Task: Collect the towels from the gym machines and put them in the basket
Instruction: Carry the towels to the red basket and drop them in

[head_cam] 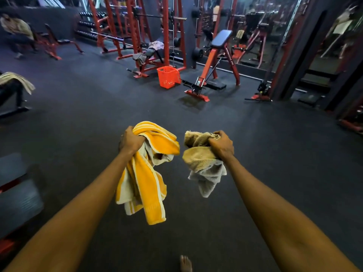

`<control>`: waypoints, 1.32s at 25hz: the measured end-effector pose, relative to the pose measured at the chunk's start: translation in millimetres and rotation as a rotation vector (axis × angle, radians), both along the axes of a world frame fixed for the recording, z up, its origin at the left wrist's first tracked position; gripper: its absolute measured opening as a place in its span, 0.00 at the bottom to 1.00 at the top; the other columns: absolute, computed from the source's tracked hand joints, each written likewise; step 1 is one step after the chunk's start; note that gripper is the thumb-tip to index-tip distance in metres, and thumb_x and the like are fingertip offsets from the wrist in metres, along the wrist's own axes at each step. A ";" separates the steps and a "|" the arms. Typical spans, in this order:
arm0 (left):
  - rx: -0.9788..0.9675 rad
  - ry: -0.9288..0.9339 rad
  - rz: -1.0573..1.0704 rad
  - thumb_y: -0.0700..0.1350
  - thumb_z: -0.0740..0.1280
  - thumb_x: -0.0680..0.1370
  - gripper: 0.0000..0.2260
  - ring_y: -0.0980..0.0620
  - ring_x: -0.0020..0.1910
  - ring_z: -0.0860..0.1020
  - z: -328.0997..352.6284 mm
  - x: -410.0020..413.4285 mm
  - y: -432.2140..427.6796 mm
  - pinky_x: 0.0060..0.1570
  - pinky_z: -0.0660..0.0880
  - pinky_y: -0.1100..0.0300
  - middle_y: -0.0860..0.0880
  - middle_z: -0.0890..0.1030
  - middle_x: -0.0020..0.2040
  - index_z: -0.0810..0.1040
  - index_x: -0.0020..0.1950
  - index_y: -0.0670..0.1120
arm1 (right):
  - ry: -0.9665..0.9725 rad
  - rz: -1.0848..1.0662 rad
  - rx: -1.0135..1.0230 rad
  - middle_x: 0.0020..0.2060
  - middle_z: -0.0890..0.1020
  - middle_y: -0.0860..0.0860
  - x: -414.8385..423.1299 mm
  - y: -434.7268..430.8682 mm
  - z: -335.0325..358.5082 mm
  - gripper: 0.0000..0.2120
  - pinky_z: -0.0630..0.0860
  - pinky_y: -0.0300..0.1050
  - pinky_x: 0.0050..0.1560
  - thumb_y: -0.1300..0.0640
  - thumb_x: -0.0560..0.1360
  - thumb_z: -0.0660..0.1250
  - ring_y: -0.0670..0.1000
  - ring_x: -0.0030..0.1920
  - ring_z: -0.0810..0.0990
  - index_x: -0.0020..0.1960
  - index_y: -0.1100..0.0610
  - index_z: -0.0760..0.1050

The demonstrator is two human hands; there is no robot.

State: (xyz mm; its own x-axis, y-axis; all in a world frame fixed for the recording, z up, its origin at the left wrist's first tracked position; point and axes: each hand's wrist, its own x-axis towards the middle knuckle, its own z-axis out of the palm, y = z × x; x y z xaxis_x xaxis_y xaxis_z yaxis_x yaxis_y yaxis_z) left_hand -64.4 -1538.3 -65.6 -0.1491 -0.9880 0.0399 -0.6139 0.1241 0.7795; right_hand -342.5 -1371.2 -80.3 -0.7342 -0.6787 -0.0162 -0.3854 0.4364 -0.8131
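Now we hold a towel in each hand, low in the middle of the frame. Our left hand [131, 139] is closed in a tight grip on the bunched top of the yellow striped towel [146, 173], which hangs down long and loose below the fist. Our right hand [221, 144] is closed the same way on the tan towel [202, 160], a shorter wad with a grey end dangling under it. The two bundles hang just beside each other without touching.

Straight ahead, in the upper middle of the frame, the orange basket [168, 77] stands on the floor [98, 124], well apart from both hands. It sits a little left of the right hand's line and a little right of the left hand's, so neither hand looks clearly nearer. Its mouth tilts toward us; the inside looks empty from here, though the far depth is too dim to be sure.

We judge the next move is to walk forward across the open floor and drop both bundles in from above.

More cloth is left to gather: a pale towel [156, 45] and a grey towel [139, 57] lie draped on the red bench machine [145, 61] just beyond the basket, and a striped beige towel [18, 80] lies over a bench at the left edge.
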 end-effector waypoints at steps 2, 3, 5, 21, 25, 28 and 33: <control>-0.006 -0.031 -0.005 0.48 0.67 0.72 0.19 0.35 0.57 0.77 -6.0 -23.6 -51.9 0.55 0.75 0.42 0.40 0.80 0.58 0.74 0.62 0.44 | -0.004 0.012 0.012 0.46 0.79 0.49 -26.3 -54.5 -9.9 0.14 0.70 0.46 0.48 0.52 0.70 0.68 0.54 0.47 0.75 0.55 0.48 0.78; -0.001 -0.046 -0.004 0.48 0.67 0.72 0.19 0.35 0.57 0.77 -9.6 -36.1 -77.1 0.56 0.75 0.42 0.40 0.80 0.58 0.74 0.61 0.45 | -0.016 0.015 0.016 0.45 0.79 0.49 -39.2 -81.7 -13.4 0.13 0.70 0.46 0.48 0.52 0.70 0.68 0.54 0.47 0.75 0.54 0.48 0.79; 0.021 -0.078 0.000 0.50 0.66 0.71 0.20 0.35 0.57 0.77 -13.7 -61.6 -131.2 0.56 0.75 0.40 0.40 0.80 0.58 0.74 0.61 0.45 | -0.030 0.017 0.025 0.45 0.79 0.49 -65.9 -135.9 -14.5 0.13 0.70 0.46 0.48 0.53 0.70 0.68 0.54 0.47 0.75 0.54 0.48 0.80; -0.007 -0.059 -0.007 0.48 0.67 0.75 0.18 0.35 0.59 0.76 -29.9 -236.2 -564.4 0.55 0.72 0.43 0.39 0.79 0.60 0.74 0.64 0.44 | -0.031 -0.055 0.039 0.46 0.81 0.52 -237.8 -558.5 -25.5 0.10 0.73 0.47 0.49 0.51 0.70 0.66 0.56 0.48 0.78 0.51 0.49 0.78; 0.038 -0.032 -0.026 0.48 0.66 0.75 0.20 0.34 0.61 0.75 -24.5 -282.9 -674.9 0.56 0.71 0.43 0.39 0.78 0.62 0.73 0.65 0.43 | -0.069 -0.071 0.072 0.50 0.83 0.55 -278.9 -658.0 -24.6 0.12 0.77 0.51 0.54 0.51 0.69 0.66 0.60 0.54 0.80 0.51 0.50 0.79; 0.041 -0.016 -0.041 0.49 0.67 0.75 0.20 0.35 0.60 0.76 -21.5 -323.6 -753.5 0.55 0.73 0.42 0.39 0.78 0.61 0.72 0.65 0.44 | -0.083 -0.078 0.083 0.46 0.81 0.52 -314.6 -737.3 -21.2 0.12 0.74 0.48 0.49 0.51 0.69 0.66 0.59 0.52 0.80 0.51 0.51 0.79; 0.038 -0.044 -0.032 0.52 0.67 0.73 0.21 0.35 0.58 0.77 -34.2 -387.4 -880.3 0.58 0.74 0.38 0.41 0.79 0.60 0.72 0.64 0.47 | -0.092 -0.071 0.060 0.44 0.79 0.51 -384.4 -870.2 -33.3 0.11 0.71 0.46 0.48 0.51 0.70 0.66 0.55 0.48 0.77 0.52 0.50 0.79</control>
